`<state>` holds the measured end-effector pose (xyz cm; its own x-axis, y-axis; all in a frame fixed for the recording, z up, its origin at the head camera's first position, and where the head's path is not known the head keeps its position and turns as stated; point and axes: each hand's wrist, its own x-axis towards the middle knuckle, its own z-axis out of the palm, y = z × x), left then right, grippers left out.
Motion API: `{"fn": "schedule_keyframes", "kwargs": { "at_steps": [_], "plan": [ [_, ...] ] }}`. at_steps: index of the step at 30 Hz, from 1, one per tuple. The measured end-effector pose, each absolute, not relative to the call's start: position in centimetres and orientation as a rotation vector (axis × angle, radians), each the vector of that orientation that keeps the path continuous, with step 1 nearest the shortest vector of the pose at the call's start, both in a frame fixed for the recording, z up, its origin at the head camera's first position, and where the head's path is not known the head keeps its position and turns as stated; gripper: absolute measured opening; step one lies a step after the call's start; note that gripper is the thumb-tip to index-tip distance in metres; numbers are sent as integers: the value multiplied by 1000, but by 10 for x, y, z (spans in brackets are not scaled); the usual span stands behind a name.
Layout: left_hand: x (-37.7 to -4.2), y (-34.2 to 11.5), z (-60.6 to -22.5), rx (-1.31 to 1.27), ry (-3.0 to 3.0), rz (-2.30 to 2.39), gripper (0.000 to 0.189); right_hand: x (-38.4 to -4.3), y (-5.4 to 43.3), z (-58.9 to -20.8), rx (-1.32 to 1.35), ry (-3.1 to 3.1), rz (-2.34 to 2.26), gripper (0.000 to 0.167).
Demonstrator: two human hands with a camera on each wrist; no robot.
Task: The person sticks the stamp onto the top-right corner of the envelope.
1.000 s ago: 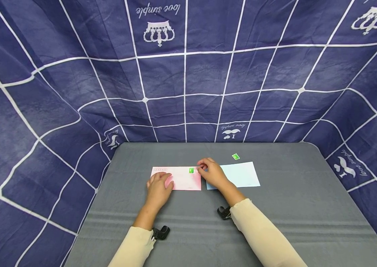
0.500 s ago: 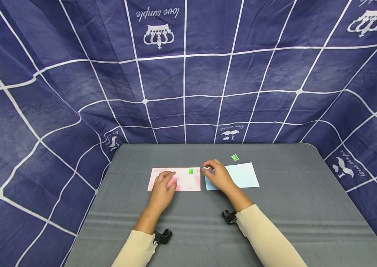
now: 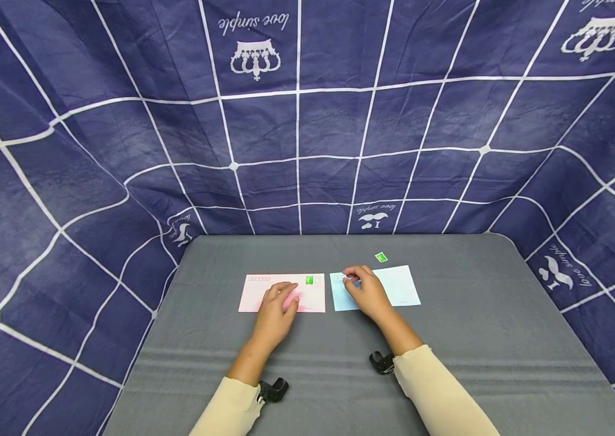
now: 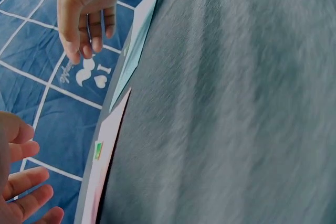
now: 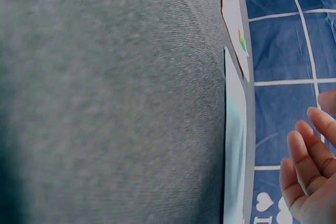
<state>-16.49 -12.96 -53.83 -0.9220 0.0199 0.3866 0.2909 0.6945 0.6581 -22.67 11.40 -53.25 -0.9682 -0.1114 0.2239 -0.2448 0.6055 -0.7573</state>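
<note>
A pink envelope (image 3: 253,297) lies flat on the grey table, with a green stamp (image 3: 310,280) at its upper right corner. My left hand (image 3: 277,309) hovers over this envelope, fingers loosely bent and holding nothing. To its right a light blue envelope (image 3: 400,284) lies slightly turned. My right hand (image 3: 367,293) is above its left half, fingers relaxed and free of any object in both wrist views. A second green stamp (image 3: 381,257) rests on the table just behind the blue envelope.
The grey table (image 3: 476,339) ends at a dark blue cloth (image 3: 394,121) with white grid lines, which hangs behind and along both sides. Each wrist wears a black camera (image 3: 273,390).
My right hand has drawn away from the pink envelope's stamped corner, moving right over the blue envelope. The left hand has lifted off the pink envelope and shifted slightly right.
</note>
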Motion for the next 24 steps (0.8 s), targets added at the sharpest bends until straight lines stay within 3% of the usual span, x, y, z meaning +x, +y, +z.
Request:
{"fn": "schedule_keyframes", "kwargs": {
  "at_steps": [24],
  "plan": [
    [-166,-92,-547,-403,-2673,-1106,37,-226,159,-541,101,-2722,1194,33]
  ]
}}
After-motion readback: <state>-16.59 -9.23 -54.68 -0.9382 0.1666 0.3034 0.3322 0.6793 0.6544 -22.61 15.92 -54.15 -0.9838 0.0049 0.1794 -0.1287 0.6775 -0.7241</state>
